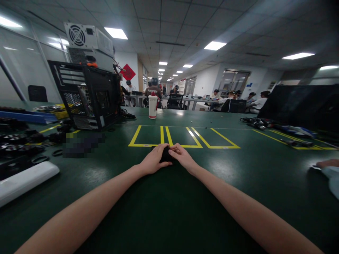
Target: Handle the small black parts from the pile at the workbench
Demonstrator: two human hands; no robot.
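A small black object [165, 155] lies between my hands on the green table, by the front line of the yellow tape boxes. Its kind cannot be made out. My left hand [154, 159] is wrapped over its left side, the thumb along the near edge. On the right, my right hand [182, 157] has its fingers bent together against the object's right side. Both hands partly cover it. Just beyond them, yellow tape rectangles [182, 146] mark the tabletop.
A black computer case [92, 95] with power supplies [88, 37] stacked on it stands at left. Cables, black parts and a white long piece [29, 181] lie nearby. A white bottle [153, 106] stands behind the tape. At right are tools [298, 143] and another person's hand [328, 163].
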